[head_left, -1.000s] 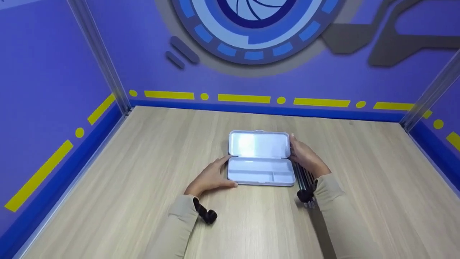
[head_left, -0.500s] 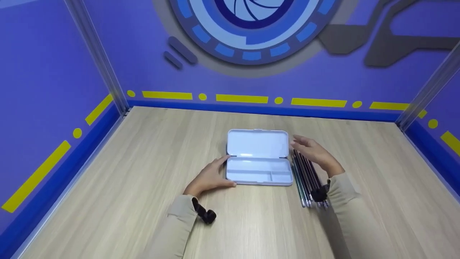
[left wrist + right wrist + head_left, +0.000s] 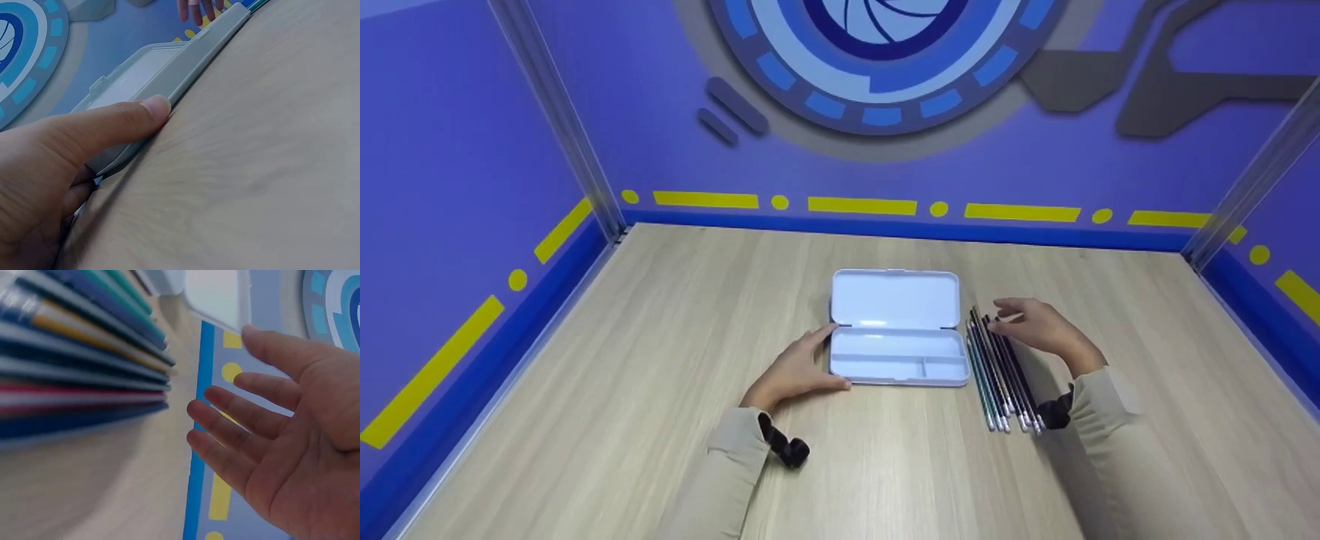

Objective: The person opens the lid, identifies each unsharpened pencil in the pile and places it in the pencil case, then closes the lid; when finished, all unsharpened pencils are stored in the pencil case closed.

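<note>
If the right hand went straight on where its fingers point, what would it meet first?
Likely the pencils, near their far ends. How high the right hand hovers is unclear, so it might pass over them toward the open lid of the pencil case.

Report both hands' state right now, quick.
Left hand: holding the left end of the open white pencil case.
Right hand: open, holding nothing, near the pencils.
</note>
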Motion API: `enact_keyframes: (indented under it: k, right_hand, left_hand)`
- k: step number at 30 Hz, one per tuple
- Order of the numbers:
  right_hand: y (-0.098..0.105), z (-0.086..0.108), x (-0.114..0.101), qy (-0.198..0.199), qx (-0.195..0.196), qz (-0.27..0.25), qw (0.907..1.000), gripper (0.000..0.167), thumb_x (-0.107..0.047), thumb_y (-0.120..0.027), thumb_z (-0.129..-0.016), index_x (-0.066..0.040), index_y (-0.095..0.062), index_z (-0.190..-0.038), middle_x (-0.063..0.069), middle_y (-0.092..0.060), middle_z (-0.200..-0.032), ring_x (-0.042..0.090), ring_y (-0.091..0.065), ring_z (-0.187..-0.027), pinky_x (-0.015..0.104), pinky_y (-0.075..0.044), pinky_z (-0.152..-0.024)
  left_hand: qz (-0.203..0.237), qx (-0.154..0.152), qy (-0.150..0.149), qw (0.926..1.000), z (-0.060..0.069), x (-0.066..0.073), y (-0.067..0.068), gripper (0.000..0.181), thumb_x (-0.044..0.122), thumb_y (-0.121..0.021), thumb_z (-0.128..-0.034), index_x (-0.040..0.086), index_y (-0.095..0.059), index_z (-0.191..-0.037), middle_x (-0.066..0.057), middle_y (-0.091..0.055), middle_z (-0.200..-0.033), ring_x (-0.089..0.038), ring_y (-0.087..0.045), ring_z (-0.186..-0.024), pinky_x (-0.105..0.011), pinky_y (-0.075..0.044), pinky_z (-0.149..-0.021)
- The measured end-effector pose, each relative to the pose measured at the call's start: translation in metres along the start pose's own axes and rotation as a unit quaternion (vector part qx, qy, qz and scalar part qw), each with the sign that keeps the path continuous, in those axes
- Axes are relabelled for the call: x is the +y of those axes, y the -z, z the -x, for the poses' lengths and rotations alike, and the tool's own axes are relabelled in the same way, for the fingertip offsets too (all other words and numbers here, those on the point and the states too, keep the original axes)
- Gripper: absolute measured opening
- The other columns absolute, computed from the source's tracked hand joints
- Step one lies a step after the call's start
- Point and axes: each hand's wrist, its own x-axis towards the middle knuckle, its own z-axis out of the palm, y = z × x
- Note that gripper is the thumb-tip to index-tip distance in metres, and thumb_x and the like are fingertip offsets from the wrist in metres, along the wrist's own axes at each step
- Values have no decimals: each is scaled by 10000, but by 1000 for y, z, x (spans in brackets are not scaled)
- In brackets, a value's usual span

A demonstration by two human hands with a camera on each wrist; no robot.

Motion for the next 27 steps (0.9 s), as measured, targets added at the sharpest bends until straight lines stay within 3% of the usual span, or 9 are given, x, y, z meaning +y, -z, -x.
enact_keyframes:
  k: [7, 16, 27]
  right_hand:
    - [-2, 10, 11, -206, -251, 363, 9988, 586, -198, -640, -902, 118, -447, -1356, 325, -596, -1182, 416, -604, -1059, 529, -519, -885]
    - [-1, 21, 23, -350, -731, 80, 9967, 642, -186, -698, -869, 168, -431, -1334, 317, -630, -1118, 298, -671, -936, 454, -566, -816]
    - [-1, 31, 32, -456, -849, -99, 9953, 596, -130, -725, -836, 151, -481, -1302, 228, -676, -963, 167, -662, -725, 351, -571, -659]
  left_hand:
    - [1, -17, 46, 10000, 4, 1, 1, 1041, 410, -871, -647, 143, -338, -1501, -200, -373, -1499, -355, -335, -1397, -494, -281, -1154]
    - [4, -10, 105, 9999, 5, 1, 3, 1046, 418, -871, -649, 163, -328, -1507, -190, -347, -1520, -359, -312, -1412, -501, -262, -1163]
    - [9, -88, 228, 9997, 4, 5, 1, 1054, 429, -864, -657, 191, -304, -1518, -173, -300, -1550, -351, -262, -1438, -500, -236, -1175]
